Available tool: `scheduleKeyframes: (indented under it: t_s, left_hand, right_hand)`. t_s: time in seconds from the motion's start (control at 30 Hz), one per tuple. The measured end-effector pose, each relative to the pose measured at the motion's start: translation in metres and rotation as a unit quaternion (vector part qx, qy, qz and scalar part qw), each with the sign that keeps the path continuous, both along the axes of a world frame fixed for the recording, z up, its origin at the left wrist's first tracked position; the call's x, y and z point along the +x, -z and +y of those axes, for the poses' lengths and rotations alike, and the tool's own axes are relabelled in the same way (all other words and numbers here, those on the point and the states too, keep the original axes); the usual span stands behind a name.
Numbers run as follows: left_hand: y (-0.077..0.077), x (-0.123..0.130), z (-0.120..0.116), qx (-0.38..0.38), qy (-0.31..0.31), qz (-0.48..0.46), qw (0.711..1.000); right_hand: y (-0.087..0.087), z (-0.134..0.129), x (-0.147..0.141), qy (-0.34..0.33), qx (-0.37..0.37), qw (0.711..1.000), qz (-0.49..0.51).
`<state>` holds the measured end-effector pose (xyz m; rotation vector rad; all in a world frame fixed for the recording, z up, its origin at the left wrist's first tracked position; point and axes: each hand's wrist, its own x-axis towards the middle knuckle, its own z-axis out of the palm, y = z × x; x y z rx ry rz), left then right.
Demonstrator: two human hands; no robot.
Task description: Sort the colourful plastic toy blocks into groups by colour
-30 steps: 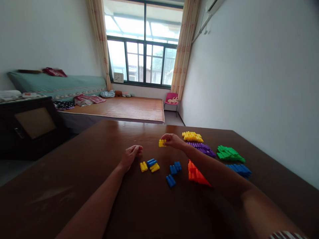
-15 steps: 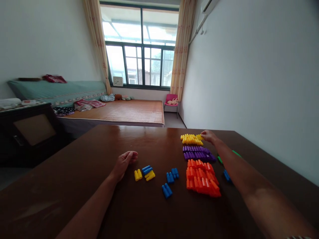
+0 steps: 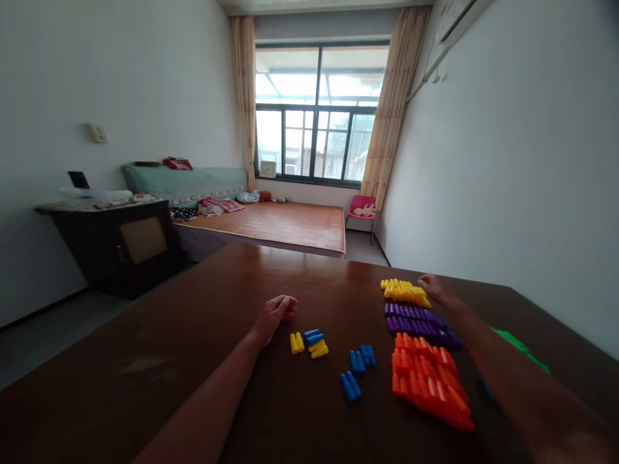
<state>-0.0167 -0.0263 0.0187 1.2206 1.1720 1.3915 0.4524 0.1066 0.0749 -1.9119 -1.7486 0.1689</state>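
My left hand (image 3: 276,316) rests on the brown table with its fingers curled together and nothing visible in them. Close to it are two yellow peg-shaped toy blocks (image 3: 296,343) (image 3: 318,349) and a blue block (image 3: 314,337). My right hand (image 3: 434,287) is at the far right, just beside the right end of the rows of yellow blocks (image 3: 405,291). Its fingers look bent inward, slightly blurred, and no block shows in them. Nearer me lie rows of purple blocks (image 3: 420,323) and orange blocks (image 3: 428,377).
Three more blue blocks (image 3: 358,361) lie mid-table. Green blocks (image 3: 520,348) lie right of my right forearm, which partly covers another blue piece (image 3: 489,391). Beyond the table (image 3: 203,309) stand a bed (image 3: 280,222), a pink chair (image 3: 360,209) and a dark cabinet (image 3: 106,251).
The view has turned left, so everything sits further right. My right hand has come off the yellow block it was touching at the row's end. The left hand stays by the loose blocks.
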Motion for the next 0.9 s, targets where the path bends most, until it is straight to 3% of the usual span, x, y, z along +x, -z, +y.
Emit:
scheduleKeyframes:
  t_s: [0.07,0.17,0.23,0.3,0.37,0.43,0.53,0.77,0.9]
  left_hand:
    - [0.001,0.0,0.001,0.003,0.002,-0.007,1.0]
    - [0.002,0.001,0.002,0.013,0.006,-0.011,1.0]
    - [0.004,0.001,0.002,0.019,0.009,-0.012,1.0]
    - [0.006,0.001,0.003,0.024,0.013,-0.013,1.0]
    - [0.007,0.001,0.003,0.029,0.016,-0.017,0.999]
    - [0.008,0.001,0.003,0.034,0.018,-0.022,0.999]
    - [0.009,0.002,0.003,0.032,0.023,-0.03,0.999]
    - [0.013,0.002,0.007,0.034,0.025,-0.02,0.999]
    - [0.015,0.003,0.008,0.04,0.027,-0.028,0.998]
  right_hand:
    - [-0.011,-0.011,-0.031,-0.035,0.034,0.999,-0.019]
    - [-0.02,-0.045,-0.103,-0.191,0.03,0.981,-0.009]
    - [-0.017,-0.078,-0.156,-0.319,0.004,0.947,-0.013]
    - [-0.009,-0.113,-0.202,-0.457,0.001,0.888,-0.061]
    - [0.002,-0.141,-0.234,-0.528,-0.024,0.841,-0.114]
    - [0.011,-0.158,-0.253,-0.543,-0.058,0.823,-0.154]
    - [0.021,-0.16,-0.26,-0.535,-0.085,0.822,-0.176]
    - [0.031,-0.121,-0.236,-0.457,-0.088,0.88,-0.099]
    - [0.037,-0.104,-0.218,-0.436,-0.113,0.888,-0.091]
